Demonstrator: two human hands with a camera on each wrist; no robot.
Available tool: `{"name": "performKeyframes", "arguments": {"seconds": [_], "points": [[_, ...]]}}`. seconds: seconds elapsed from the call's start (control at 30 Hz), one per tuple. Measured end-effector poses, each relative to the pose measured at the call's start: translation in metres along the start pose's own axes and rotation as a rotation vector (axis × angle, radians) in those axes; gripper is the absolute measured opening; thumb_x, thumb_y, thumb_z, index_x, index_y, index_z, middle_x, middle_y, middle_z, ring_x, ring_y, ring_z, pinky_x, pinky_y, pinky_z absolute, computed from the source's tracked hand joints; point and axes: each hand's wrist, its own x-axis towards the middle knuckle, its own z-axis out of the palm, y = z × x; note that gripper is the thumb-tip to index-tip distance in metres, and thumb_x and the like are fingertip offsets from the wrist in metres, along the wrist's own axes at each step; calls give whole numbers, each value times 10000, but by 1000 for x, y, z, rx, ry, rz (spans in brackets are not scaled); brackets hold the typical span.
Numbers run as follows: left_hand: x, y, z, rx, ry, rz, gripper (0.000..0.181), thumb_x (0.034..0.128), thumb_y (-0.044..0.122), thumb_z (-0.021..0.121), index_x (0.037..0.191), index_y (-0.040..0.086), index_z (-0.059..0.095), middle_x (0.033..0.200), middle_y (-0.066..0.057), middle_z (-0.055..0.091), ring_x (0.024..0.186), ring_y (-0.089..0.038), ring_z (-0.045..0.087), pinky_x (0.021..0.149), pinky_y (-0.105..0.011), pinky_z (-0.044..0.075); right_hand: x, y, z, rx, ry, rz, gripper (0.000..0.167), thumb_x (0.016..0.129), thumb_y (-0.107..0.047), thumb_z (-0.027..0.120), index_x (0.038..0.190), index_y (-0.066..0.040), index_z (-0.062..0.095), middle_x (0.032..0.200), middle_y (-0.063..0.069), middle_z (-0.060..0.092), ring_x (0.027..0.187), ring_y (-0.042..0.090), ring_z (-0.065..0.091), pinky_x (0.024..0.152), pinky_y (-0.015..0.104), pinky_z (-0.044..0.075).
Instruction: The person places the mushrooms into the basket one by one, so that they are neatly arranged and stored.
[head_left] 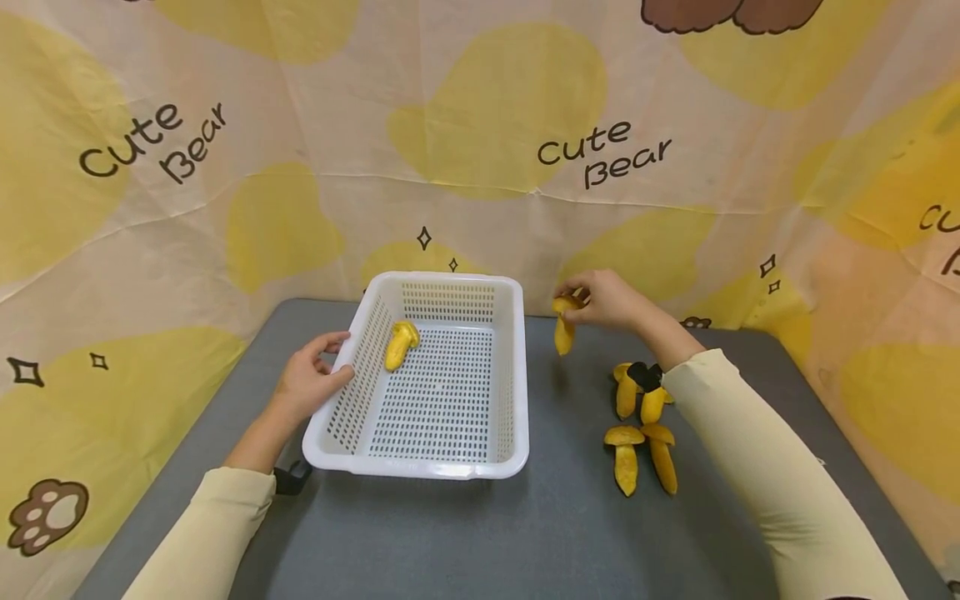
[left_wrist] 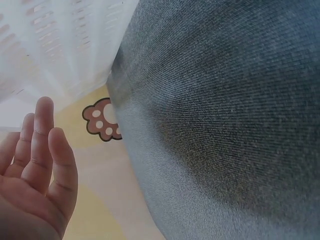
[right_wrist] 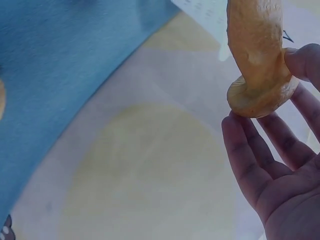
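My right hand (head_left: 606,302) pinches a yellow mushroom (head_left: 565,333) by its cap, above the table and right of the basket. Its stem hangs down in the head view. The right wrist view shows the mushroom (right_wrist: 257,55) close up, with thumb and fingers around its cap. A white perforated basket (head_left: 427,467) stands in the middle, with one yellow mushroom (head_left: 401,346) lying inside near its left wall. My left hand (head_left: 309,377) is at the basket's left rim, thumb over the edge. In the left wrist view its fingers (left_wrist: 42,140) look mostly straight beside the basket wall.
Several more yellow mushrooms (head_left: 625,460) lie in two rows on the grey table (head_left: 450,542), right of the basket. A black wrist device (head_left: 643,375) partly covers the back row. A patterned cloth (head_left: 480,108) hangs behind the table and along its sides.
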Motion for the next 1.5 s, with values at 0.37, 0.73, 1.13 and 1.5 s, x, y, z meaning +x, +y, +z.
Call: {"name": "performKeyframes", "arguments": {"seconds": [0.37,0.73,1.13,1.5], "points": [[0,-1,0,17,10,-2,544,851,124,602,1378,79,476,1223,-180,515,628,-165,589,522,-259,540,21,-23,1,-31,48,-36,283,787,-165,709,1063,-103,706,1035,85,695,953,276,650,822,402,546],[1,0,-1,-8,6,7,550,846,106,602,1380,71,477,1217,-190,533,611,-128,607,524,-273,543,39,-42,11,30,112,-77,293,794,-152,720,1080,-90,700,1032,107,693,911,274,663,829,395,547],[1,-1,0,-21,-5,-2,556,846,107,603,1386,81,472,1226,-186,534,613,-111,607,534,-281,547,57,-58,26,132,76,-23,298,818,-152,724,1111,-104,694,1081,105,677,920,262,666,814,361,562],[0,-1,0,-7,-5,-9,554,851,113,602,1388,87,467,1227,-184,526,630,-137,611,527,-273,543,74,-78,36,216,74,-3,294,828,-177,715,1113,-107,688,1088,94,671,918,241,662,786,331,562]]}}
